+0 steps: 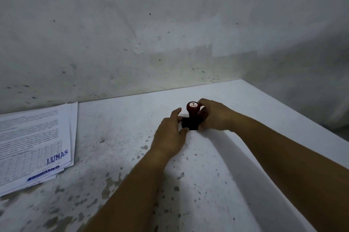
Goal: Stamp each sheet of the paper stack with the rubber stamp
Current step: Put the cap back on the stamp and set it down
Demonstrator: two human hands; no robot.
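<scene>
I see the stamp (193, 114) standing upright on the white, speckled table (236, 103), toward its far right part, near the wall (170, 24). Its red knob carries a white label reading "TOP". My right hand (213, 116) is wrapped around the stamp's handle from the right, fingers closed on it just below the knob. My left hand (170, 133) rests at the stamp's dark base from the left, fingers half curled and touching the base; I cannot tell if it truly grips. The paper stack (35, 145) lies well apart at the table's left edge, sheets fanned, the top one printed and marked "LUNAS" in blue at its lower right corner.
</scene>
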